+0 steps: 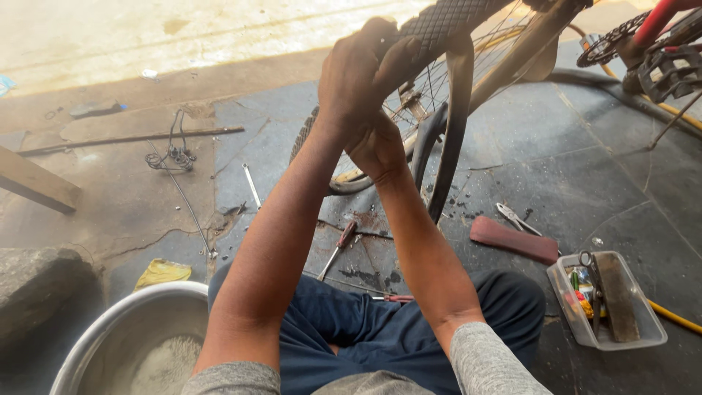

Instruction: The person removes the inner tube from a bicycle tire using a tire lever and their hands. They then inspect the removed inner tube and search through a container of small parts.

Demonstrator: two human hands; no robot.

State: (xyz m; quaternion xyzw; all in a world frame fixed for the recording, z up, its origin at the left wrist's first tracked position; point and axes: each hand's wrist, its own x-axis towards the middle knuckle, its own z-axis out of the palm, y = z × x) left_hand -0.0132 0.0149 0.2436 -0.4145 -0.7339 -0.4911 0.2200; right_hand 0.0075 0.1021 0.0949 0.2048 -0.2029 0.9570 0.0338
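Both hands up on the bike wheel at 12 o'clock. Left hand (pixel 358 69) clenched over the knobbly black tyre (pixel 446 22), thumb pressed against the tread. Right hand (pixel 376 146) sits just below and behind the left one, curled at the rim edge; mostly hidden, so I can't tell what exactly it grips. A black inner tube (pixel 453 124) hangs down in a loop from the tyre beside the hands, toward the floor. Spokes and hub visible behind it. Red frame with chainring (pixel 607 44) and pedal at 1–2 o'clock. On the dark stone floor (pixel 585 161): screwdriver with reddish handle (pixel 340 245) at centre, just beside the left forearm; reddish flat block (pixel 514 240) and pliers (pixel 518 218) at 3 o'clock; clear plastic box (pixel 607 303) of tools at 4 o'clock. Metal basin (pixel 124 336) at 7 o'clock, yellow rag (pixel 162 272) just above it. Tangled wire (pixel 172 157) at 10 o'clock.
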